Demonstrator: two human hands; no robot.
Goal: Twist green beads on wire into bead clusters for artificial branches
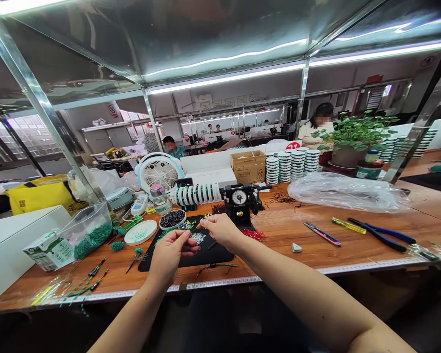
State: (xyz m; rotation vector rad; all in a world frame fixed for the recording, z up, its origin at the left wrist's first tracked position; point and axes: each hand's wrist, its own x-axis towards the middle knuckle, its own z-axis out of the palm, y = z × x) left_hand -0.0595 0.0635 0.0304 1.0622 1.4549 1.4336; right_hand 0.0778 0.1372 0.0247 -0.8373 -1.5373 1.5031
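Note:
Above a black mat (206, 256) both hands meet near a small pile of pale beads (197, 238). Thumb and index finger of my left hand (172, 250) are pinched together, the other fingers loosely curled. Just to the right and slightly higher, my right hand (220, 229) is closed in a pinch. Whatever either hand holds is too small to make out. Behind them stands a black winding device with a dial (238, 197), carrying white rings wound with green. A bowl of black beads (172, 219) and a white dish of green beads (140, 232) sit to the left.
Pliers with blue handles (389, 234), a yellow tool (349, 225) and a cutter (322, 234) lie at right. A fan (159, 174), cardboard box (248, 166), stacked spools (297, 165) and plastic bag (347, 191) stand behind. Two people sit beyond. A measuring tape (220, 283) lines the front edge.

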